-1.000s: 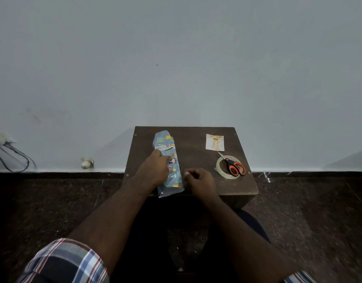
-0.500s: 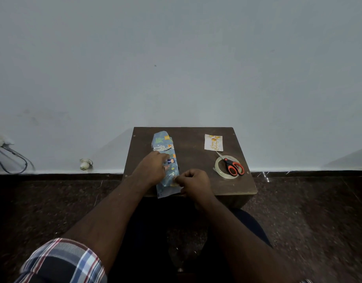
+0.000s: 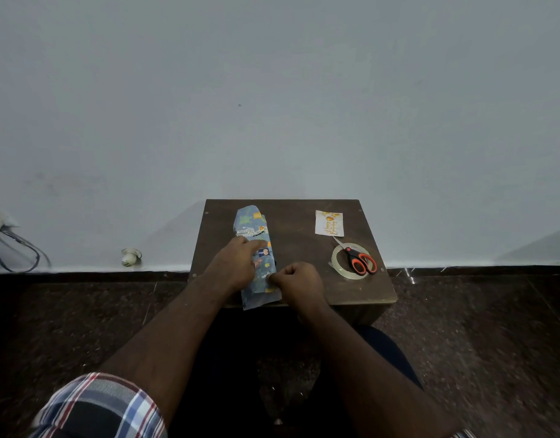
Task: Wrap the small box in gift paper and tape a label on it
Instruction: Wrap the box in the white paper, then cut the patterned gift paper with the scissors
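A long parcel in blue patterned gift paper [image 3: 255,229] lies lengthwise on the left half of a small dark wooden table [image 3: 301,248]; the box inside is hidden. My left hand [image 3: 237,263] presses down on the parcel's middle with its fingers laid over the paper. My right hand [image 3: 299,284] has curled fingers and pinches the paper's right edge near the front end. A small white label [image 3: 328,222] with orange print lies at the table's back right.
A clear tape roll [image 3: 338,257] sits at the table's right with red-handled scissors [image 3: 357,259] lying across it. The table stands against a plain wall on a dark stone floor. Cables [image 3: 16,248] and a white fitting [image 3: 130,257] are at the left skirting.
My right hand has moved left from the bare table onto the parcel's right edge and taken hold of the paper. My left hand has stayed on the parcel.
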`<state>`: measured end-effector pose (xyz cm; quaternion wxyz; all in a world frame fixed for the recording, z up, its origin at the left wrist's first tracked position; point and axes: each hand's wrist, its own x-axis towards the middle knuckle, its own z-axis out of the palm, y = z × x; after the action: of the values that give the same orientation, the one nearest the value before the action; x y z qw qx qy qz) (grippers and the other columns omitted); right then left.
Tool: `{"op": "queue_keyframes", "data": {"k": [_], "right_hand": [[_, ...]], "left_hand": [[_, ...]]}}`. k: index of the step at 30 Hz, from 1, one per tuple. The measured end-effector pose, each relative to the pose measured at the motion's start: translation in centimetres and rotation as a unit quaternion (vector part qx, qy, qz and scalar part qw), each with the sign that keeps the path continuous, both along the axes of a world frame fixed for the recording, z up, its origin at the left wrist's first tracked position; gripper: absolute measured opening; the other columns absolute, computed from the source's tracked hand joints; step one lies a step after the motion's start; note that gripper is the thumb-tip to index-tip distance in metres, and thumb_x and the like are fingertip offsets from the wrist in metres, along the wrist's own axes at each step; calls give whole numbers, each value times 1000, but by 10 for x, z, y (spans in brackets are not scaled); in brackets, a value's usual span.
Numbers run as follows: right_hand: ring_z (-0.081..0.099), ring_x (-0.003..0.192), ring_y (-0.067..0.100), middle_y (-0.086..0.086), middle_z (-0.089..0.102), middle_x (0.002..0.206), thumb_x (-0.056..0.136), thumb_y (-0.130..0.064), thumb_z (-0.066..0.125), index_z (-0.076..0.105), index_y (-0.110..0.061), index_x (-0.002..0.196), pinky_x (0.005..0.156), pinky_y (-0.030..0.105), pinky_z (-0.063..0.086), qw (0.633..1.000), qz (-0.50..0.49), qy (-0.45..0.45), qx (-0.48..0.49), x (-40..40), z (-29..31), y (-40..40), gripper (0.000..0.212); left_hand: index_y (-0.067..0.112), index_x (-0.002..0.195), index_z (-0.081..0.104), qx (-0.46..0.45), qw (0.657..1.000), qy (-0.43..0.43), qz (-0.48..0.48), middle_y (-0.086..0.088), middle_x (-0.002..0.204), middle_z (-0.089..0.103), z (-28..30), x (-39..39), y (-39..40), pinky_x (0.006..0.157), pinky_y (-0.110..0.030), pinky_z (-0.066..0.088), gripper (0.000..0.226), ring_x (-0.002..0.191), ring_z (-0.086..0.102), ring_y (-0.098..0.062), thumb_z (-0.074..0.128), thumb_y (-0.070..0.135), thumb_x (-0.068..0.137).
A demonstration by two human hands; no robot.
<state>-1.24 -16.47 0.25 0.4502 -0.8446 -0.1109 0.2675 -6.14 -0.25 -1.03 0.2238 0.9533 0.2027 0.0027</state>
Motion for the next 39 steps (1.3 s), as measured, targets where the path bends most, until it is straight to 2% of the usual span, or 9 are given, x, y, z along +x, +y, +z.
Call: {"op": "queue_keyframes", "data": {"k": [3, 5, 10, 20, 25, 27, 31, 35, 39], "right_hand": [[67, 68, 10, -3, 73, 74, 78, -23, 79, 72, -18, 71, 70, 40, 58, 1000, -6, -2, 16, -2, 1, -1, 12], [67, 79, 9, -7, 73, 83, 80, -23, 76, 73, -20, 81, 71, 32, 55, 998, 5, -64, -1, -5, 3, -1, 4], [66, 89, 10, -6, 73, 95, 83, -22, 67, 74, -21, 99, 75, 26, 51, 987, 36, -153, -23, -14, 5, 3, 17], [64, 80, 6, -8, 73, 91, 94, -33, 65, 74, -22, 97, 67, 24, 44, 987, 39, -153, -27, 22, 10, -27, 15], [65, 93, 29, 4, 71, 93, 89, -21, 57, 71, -21, 86, 76, 34, 52, 959, -36, -236, -156, 88, 8, -79, 14], [64, 97, 36, 12, 70, 98, 89, -18, 59, 72, -17, 97, 79, 39, 53, 945, -14, -254, -206, 105, 2, -91, 15], [64, 98, 34, 13, 71, 102, 96, -21, 56, 70, -14, 108, 80, 39, 53, 911, 58, -280, -298, 119, -7, -95, 20], [65, 96, 32, 13, 71, 100, 95, -19, 59, 69, -11, 105, 75, 34, 49, 903, 72, -277, -321, 128, -10, -92, 17], [64, 91, 30, 10, 69, 96, 91, -26, 65, 68, -13, 101, 72, 32, 48, 916, 44, -265, -299, 128, -1, -88, 16]], "left_hand": [[33, 147, 47, 0, 1000, 3, -6, -9, 127, 49, 0, 1, -1, 97, -37, 45, 50, 117, 54, -28, 56, 23, 99], [38, 147, 46, 7, 1000, 5, -19, -8, 122, 47, 0, 1, -2, 94, -37, 48, 50, 110, 55, -28, 54, 22, 100], [39, 143, 52, 35, 998, 17, -40, -10, 119, 44, 6, 0, -5, 88, -37, 50, 51, 102, 57, -30, 53, 16, 97], [34, 136, 57, 50, 998, 2, -29, -8, 120, 47, 5, -1, -6, 86, -39, 49, 43, 104, 59, -32, 55, 18, 96], [31, 146, 45, 40, 999, -13, -14, -10, 124, 52, 5, -1, -12, 91, -43, 50, 51, 109, 60, -35, 57, 21, 97], [22, 136, 48, 36, 999, -23, 2, -12, 125, 55, 6, -2, -14, 90, -44, 51, 41, 106, 61, -37, 58, 22, 96], [16, 108, 61, 45, 998, -45, -7, -8, 112, 59, 5, -7, -13, 82, -39, 49, 14, 97, 61, -32, 61, 19, 94], [12, 103, 65, 57, 996, -62, -39, -12, 105, 63, 2, -16, -12, 78, -40, 50, 16, 92, 61, -33, 64, 8, 87], [21, 101, 60, 66, 994, -75, -34, -6, 99, 69, 9, -26, -21, 70, -40, 50, 14, 86, 62, -32, 61, 19, 86]]}}
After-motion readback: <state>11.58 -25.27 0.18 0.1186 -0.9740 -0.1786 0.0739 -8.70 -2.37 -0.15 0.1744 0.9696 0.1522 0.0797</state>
